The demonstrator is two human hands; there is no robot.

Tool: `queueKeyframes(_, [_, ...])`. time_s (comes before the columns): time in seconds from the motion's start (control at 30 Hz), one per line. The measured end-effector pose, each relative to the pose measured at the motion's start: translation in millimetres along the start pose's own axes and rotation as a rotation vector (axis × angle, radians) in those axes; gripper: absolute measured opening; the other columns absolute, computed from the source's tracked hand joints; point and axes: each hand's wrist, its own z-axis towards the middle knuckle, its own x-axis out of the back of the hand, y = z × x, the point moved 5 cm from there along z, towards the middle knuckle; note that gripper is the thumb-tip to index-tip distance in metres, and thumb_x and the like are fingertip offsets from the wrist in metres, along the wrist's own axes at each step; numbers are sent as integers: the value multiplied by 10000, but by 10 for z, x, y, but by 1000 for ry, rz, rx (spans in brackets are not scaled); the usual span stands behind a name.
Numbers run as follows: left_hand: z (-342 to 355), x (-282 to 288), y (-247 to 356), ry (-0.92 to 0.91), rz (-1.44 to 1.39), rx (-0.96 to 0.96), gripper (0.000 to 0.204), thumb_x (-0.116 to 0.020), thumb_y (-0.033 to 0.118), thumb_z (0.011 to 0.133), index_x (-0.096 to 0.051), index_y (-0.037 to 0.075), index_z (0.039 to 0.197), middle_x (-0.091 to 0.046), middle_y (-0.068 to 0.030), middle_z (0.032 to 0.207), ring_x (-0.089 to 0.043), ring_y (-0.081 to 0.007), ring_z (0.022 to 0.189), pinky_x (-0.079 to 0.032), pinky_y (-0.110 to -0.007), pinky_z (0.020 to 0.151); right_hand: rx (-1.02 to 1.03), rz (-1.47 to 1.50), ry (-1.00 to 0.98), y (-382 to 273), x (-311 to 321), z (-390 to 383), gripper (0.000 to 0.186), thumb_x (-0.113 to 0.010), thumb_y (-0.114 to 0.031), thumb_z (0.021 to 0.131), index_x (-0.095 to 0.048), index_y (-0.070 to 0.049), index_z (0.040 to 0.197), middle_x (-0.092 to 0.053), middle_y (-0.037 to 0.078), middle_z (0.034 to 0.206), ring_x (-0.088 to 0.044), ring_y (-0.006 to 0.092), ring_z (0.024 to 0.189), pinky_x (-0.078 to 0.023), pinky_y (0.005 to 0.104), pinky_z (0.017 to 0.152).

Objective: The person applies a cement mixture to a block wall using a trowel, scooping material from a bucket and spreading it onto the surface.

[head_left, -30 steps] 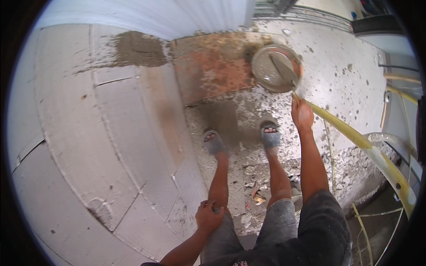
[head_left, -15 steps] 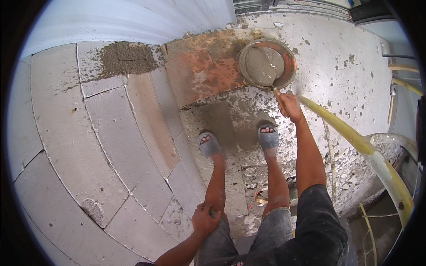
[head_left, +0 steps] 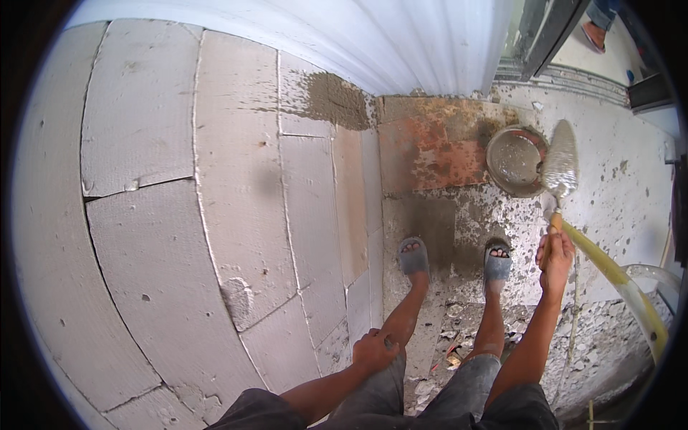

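Observation:
A trowel (head_left: 561,166) with a wooden handle is in my right hand (head_left: 555,258). Its blade is coated with wet grey mortar and is raised to the right of a round bucket (head_left: 490,165). Grey mortar shows inside the bucket. My left hand (head_left: 375,351) rests on my left knee, fingers curled round it; the fingertips are partly hidden. On the left stands a wall of pale blocks (head_left: 244,165), with a dark patch of wet mortar (head_left: 335,100) near its far end.
A yellow, mortar-stained pole or pipe (head_left: 609,265) slants past my right arm. Rubble (head_left: 595,351) lies at the lower right. Mortar-smeared reddish boards (head_left: 430,154) lie beside the bucket. Beyond the door frame (head_left: 552,43), another person's foot (head_left: 593,34) shows.
My right hand has lifted the trowel out of the bucket, with mortar on its blade. The view has swung left, showing more wall. My left hand has stayed on the knee.

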Motion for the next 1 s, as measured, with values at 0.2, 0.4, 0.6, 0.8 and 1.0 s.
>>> queueKeyframes(0.2, [49,170,-319,17,-59,-12,474,-665,473,840,-704,168,1201,-658,-132,1232,-656,-338,1122,-527,-479,960,454,-114,344,-519,-1035,-440,168,-640,-207,1006,-597,-47,1031,-556,-13,716,-471,48,551,-396,208,440])
queueKeyframes(0.4, [74,359,-261,-222,-61,38,500,-654,487,843,-702,160,1218,-652,-161,1228,-652,-339,1131,-531,-483,957,563,-120,-22,-472,-3944,-1476,255,-637,-197,998,-595,-34,1190,-631,52,877,-586,155,667,-502,279,599])
queueKeyframes(0.6, [-72,-60,-291,-80,-137,100,501,-666,483,839,-704,154,1214,-651,-165,1227,-650,-343,1135,-533,-484,953,340,128,-705,-1145,-4125,-2960,353,-666,-164,976,-593,-19,1290,-665,100,955,-602,179,696,-501,295,663])
queueKeyframes(0.8, [-121,-312,13,-18,-96,110,529,-687,465,830,-682,140,1247,-631,-171,1249,-638,-361,1145,-528,-485,960,379,-667,-125,49,-1376,-757,317,-638,-306,952,-717,-83,1162,-729,174,893,-710,336,796,-557,428,728])
queueKeyframes(1.0, [-210,-844,286,-79,-69,133,568,-722,435,809,-647,130,1283,-560,-186,1325,-575,-380,1210,-506,-495,978,231,-1473,175,570,314,1222,435,-541,-446,986,-669,-32,945,-714,267,886,-702,447,867,-548,547,791])
